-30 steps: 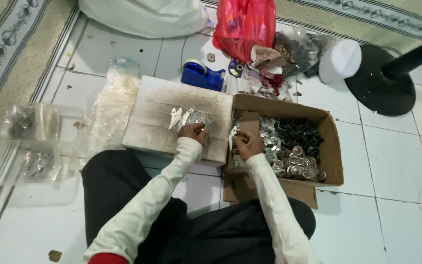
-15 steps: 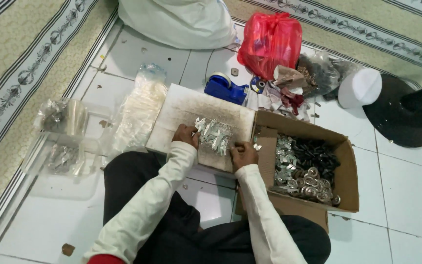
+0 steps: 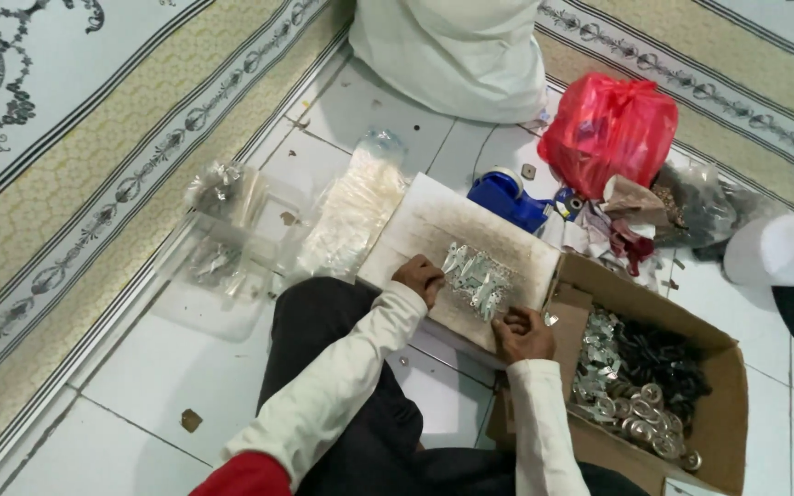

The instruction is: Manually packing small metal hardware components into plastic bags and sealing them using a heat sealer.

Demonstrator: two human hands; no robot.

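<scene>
Both grips, left hand [image 3: 420, 276] and right hand [image 3: 523, 332], curl emptily beside metal pieces [image 3: 475, 277] on white board [image 3: 425, 230].

Your board [image 3: 425, 230] is hemmed: cardboard box [image 3: 723, 367] at 3 o'clock, tape dispenser [image 3: 507, 197] at 12; bare tile [image 3: 140, 404] opens at 8.

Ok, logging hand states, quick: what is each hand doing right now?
Left hand: curled loosely on the white board, touching the pile of small metal pieces; any grasp cannot be told.
Right hand: curled at the board's edge; contents cannot be told.
</scene>
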